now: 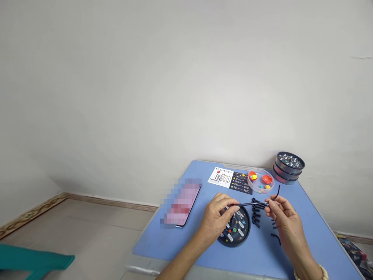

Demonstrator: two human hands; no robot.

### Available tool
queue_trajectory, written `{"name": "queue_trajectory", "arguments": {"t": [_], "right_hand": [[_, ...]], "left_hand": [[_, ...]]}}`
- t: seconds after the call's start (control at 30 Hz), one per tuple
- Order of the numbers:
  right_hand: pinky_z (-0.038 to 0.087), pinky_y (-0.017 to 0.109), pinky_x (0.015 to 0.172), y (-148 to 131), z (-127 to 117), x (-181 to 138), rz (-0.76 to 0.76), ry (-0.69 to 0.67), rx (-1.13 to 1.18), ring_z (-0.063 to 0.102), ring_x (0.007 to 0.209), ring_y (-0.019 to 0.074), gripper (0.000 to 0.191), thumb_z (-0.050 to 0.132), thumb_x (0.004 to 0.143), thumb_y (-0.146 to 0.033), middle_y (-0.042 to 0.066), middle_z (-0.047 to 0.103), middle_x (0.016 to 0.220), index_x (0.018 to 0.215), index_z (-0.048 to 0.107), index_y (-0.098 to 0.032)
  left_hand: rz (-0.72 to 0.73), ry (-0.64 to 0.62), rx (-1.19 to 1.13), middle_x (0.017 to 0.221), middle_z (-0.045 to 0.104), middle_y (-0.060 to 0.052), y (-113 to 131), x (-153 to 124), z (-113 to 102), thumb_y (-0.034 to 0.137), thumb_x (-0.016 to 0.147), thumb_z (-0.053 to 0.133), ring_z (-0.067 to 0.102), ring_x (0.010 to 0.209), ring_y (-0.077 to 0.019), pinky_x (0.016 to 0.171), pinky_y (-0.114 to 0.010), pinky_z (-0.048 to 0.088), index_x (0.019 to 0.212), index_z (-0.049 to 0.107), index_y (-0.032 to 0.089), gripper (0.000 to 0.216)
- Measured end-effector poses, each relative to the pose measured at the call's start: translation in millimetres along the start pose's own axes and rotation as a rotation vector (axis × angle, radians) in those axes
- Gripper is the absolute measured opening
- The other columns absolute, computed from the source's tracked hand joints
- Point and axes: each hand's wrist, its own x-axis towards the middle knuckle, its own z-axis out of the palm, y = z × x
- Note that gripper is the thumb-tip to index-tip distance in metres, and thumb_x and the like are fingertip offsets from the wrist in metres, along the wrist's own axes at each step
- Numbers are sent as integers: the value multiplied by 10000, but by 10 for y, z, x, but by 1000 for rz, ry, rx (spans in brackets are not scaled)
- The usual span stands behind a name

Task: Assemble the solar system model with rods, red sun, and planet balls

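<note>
Between my two hands runs a thin dark rod [253,203], held nearly level above the table. My left hand [219,216] pinches its left end, over a round black base [242,233] printed with planets and labels. My right hand [284,217] grips the other end, where a bent black piece [278,192] curves upward from the fingers; whether the two are joined is hidden. Several black rods with ringed ends [255,217] lie on the table beneath the held rod. A short curved black piece [276,237] rests beside my right hand.
At the back, a clear round tray [273,189] holds red half-shells and small coloured balls. Stacked round black containers [288,167] stand at the far right corner. A printed leaflet [223,177] and a blurred phone [183,204] lie on the blue table [163,243]. Behind is a wall.
</note>
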Motion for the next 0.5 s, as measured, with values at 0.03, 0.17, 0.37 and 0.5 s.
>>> {"name": "queue_trajectory", "arguments": {"t": [0.03, 0.17, 0.37, 0.5], "right_hand": [[512, 271, 672, -1, -1, -13, -7, 12, -15, 625, 694, 156, 375, 809, 685, -443, 6, 700, 839, 938, 653, -214], [521, 286, 687, 9, -5, -36, -32, 41, -56, 644, 708, 172, 380, 805, 670, -476, 11, 707, 840, 909, 669, -214], [519, 283, 735, 38, -29, -13, -21, 19, -74, 658, 745, 167, 370, 798, 691, -470, 12, 714, 858, 915, 666, -207], [514, 299, 755, 54, -54, -12, -45, 13, -114, 659, 771, 178, 373, 781, 713, -475, 19, 707, 885, 940, 660, -205]], "left_hand": [[11, 11, 3, 761, 682, -50, -4, -9, 6, 230, 841, 627, 613, 755, -197, 638, -269, 486, 840, 765, 212, 140], [30, 18, -5, 781, 700, -57, -28, -21, 23, 252, 842, 638, 622, 773, -203, 659, -281, 505, 850, 769, 217, 136], [4, -2, -44, 775, 713, -54, -56, -17, 16, 250, 854, 632, 646, 748, -198, 688, -288, 518, 857, 766, 201, 143], [-21, -7, -54, 789, 720, -53, -47, -37, 18, 247, 844, 652, 654, 746, -196, 682, -283, 528, 865, 773, 213, 128]]}}
